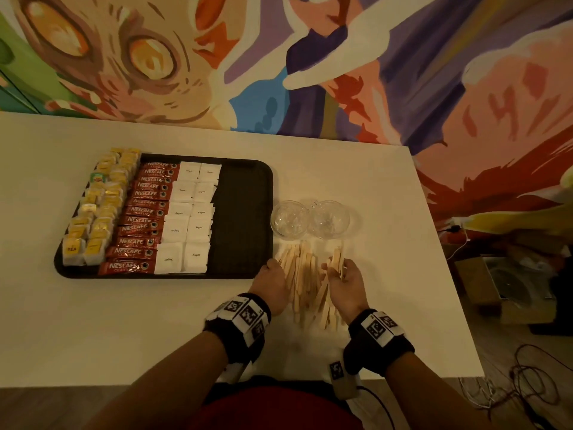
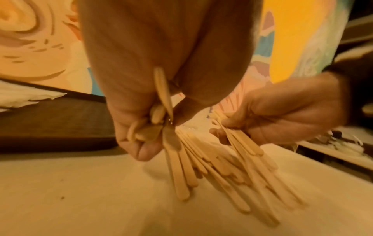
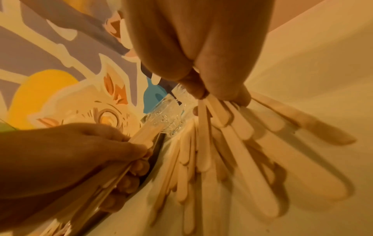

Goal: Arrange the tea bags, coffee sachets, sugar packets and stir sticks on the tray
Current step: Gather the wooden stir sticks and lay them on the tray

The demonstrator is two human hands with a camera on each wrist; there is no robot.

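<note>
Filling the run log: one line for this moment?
left hand: grips stir sticks | right hand: grips stir sticks | tray: tea, coffee, sugar placed

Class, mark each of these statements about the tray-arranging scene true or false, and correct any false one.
1. Both hands, left hand and right hand, grip wooden stir sticks. True.
2. The stir sticks lie on the tray. False: they are on the white table, right of it.
3. Sugar packets sit right of the Nescafe sachets. True.
4. The glass cups hold stir sticks. False: they hold none.
</note>
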